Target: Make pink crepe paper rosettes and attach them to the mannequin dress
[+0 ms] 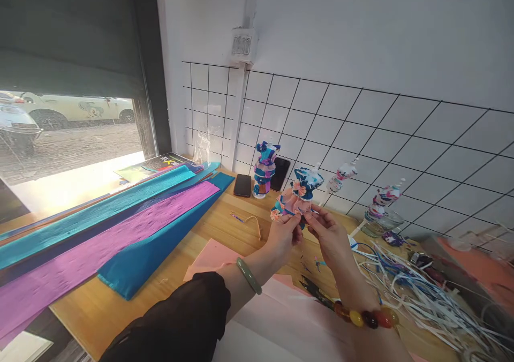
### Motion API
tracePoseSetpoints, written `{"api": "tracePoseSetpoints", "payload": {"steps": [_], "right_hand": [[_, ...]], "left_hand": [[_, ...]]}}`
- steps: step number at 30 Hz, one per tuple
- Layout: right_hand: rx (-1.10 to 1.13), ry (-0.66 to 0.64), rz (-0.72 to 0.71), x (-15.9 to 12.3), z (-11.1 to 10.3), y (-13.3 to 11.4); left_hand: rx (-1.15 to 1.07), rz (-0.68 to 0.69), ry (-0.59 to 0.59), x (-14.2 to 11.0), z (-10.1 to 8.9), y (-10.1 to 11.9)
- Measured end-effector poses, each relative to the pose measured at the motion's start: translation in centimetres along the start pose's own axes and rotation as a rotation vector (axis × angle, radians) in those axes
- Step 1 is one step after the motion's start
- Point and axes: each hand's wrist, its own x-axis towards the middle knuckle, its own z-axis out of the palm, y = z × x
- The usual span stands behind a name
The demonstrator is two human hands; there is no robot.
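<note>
Figure [302, 196] in blue-and-peach paper, pinched low in the narrow grip of left hand [284, 234] and right hand [330, 233] over wooden surface [211, 227]; near phone [243, 185], upright dressed figure [264, 169]; farther left, long paper strips [168, 215].

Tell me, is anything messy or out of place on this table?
Yes: the thin strips at the picture's right lie in a loose tangle, whereas the purple sheet at left is laid out straight. Small scraps also lie loose on the wooden table.
</note>
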Motion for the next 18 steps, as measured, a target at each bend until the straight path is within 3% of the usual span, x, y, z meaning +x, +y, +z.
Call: {"api": "tracePoseSetpoints", "payload": {"steps": [18], "right_hand": [[-0.06,0.033,-0.095,-0.08,0.2,-0.08]], "left_hand": [[-0.054,0.005,0.038,-0.24,0.24,-0.04]]}}
